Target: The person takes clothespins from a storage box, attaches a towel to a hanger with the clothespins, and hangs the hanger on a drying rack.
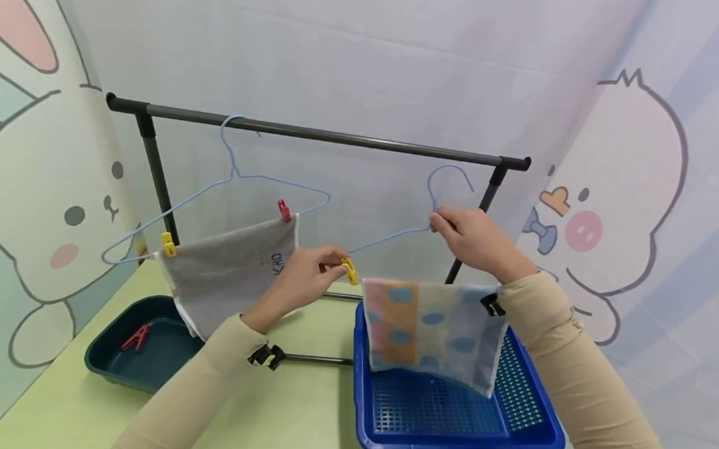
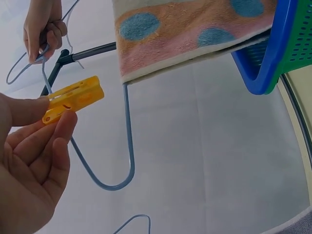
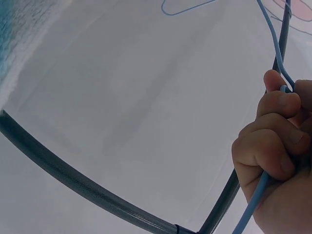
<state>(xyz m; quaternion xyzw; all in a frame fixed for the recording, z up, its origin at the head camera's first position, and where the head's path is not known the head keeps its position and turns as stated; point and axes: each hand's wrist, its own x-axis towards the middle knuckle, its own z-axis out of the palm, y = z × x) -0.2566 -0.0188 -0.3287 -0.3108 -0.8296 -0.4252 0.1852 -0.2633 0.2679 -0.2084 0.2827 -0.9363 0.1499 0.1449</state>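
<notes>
Head view, far left: we have a dark green basin (image 1: pixel 153 363) on the table (image 1: pixel 298 413), with a red peg (image 1: pixel 136 338) lying in it. Up and right of that, a blue wire hanger (image 1: pixel 233 170) is hooked over the dark rack bar (image 1: pixel 364 141); a grey cloth (image 1: pixel 233 265) hangs from its lower wire, with a yellow peg (image 1: pixel 169 244) near the left top corner and another red peg (image 1: pixel 283 210) near the right one.

Middle: left hand (image 1: pixel 307 274), thumb and fingers pinching a second yellow peg (image 1: pixel 350 270). We see that peg just beside the left edge of the patterned cloth (image 1: pixel 433 332) (left wrist view shows a gap between them; whether the peg touches the wire, we can't tell).

Next right: the patterned cloth hangs on the lower part of a second blue hanger (image 1: pixel 389 239), above the blue basket (image 1: pixel 457 447).

Far right: right hand (image 1: pixel 473 235), fingers curled round that hanger's neck, hook showing below the bar. Right wrist view: we see blue wire running through the fist.
</notes>
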